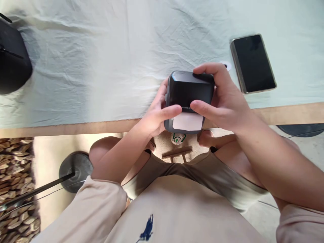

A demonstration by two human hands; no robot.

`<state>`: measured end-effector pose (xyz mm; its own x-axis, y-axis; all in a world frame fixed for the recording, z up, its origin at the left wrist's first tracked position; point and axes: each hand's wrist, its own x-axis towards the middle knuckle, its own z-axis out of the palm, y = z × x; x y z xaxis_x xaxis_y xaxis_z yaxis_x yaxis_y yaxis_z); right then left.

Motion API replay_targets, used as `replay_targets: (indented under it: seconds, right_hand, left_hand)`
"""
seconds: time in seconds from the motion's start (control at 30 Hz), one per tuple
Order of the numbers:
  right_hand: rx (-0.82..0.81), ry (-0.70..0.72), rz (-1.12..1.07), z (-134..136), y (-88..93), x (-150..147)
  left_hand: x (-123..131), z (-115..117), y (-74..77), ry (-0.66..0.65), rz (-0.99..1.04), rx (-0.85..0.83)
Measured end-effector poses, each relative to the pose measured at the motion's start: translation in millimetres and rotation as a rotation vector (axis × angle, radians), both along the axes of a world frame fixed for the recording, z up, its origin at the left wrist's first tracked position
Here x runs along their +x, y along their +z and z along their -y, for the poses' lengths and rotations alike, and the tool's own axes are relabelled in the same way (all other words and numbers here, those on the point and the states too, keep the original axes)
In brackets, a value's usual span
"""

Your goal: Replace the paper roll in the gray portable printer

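Note:
A small dark device (191, 91), like a label printer, is held between both hands over the table's front edge. A white label or paper piece (187, 121) shows on its near side. My left hand (157, 113) grips the device's left side, thumb on the front and fingers mostly hidden behind. My right hand (225, 98) holds the right side, its thumb near the printed lettering and its index finger on the top edge.
On the cloth-covered table (113, 60), a phone (254, 64) lies to the right, beside a small white round item (227, 65). A black object (12, 57) stands at the far left. Below are a round black base (76, 170) and stacked wood (15, 179).

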<state>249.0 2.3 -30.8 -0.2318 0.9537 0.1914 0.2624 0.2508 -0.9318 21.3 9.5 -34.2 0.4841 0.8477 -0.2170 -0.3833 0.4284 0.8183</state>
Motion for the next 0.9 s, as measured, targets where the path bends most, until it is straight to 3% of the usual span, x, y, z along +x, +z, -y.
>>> replay_targets:
  seconds: [0.13,0.23,0.4,0.63,0.73,0.9]
  right_hand:
    - [-0.082,0.084,0.015,-0.5,6.6,3.7]
    - [-0.042,0.091,0.119,-2.1,9.9,7.1]
    - [0.042,0.079,0.196,-2.5,10.1,7.8]
    - [0.006,0.04,0.242,-1.4,16.9,7.6]
    - [0.096,0.036,0.253,-5.1,8.2,15.4]
    - [0.287,-0.038,0.309,-6.2,1.5,27.4]
  left_hand:
    - [4.8,-0.1,3.6,0.059,-0.025,-0.012]
    - [6.0,2.1,6.2,0.088,-0.057,-0.036]
    - [4.0,2.0,6.2,0.07,-0.055,-0.045]
    - [7.1,2.4,7.3,0.042,-0.014,-0.057]
    - [14.6,-0.1,10.2,0.077,0.036,-0.126]
    - [25.6,-7.6,22.1,0.253,-0.011,-0.329]
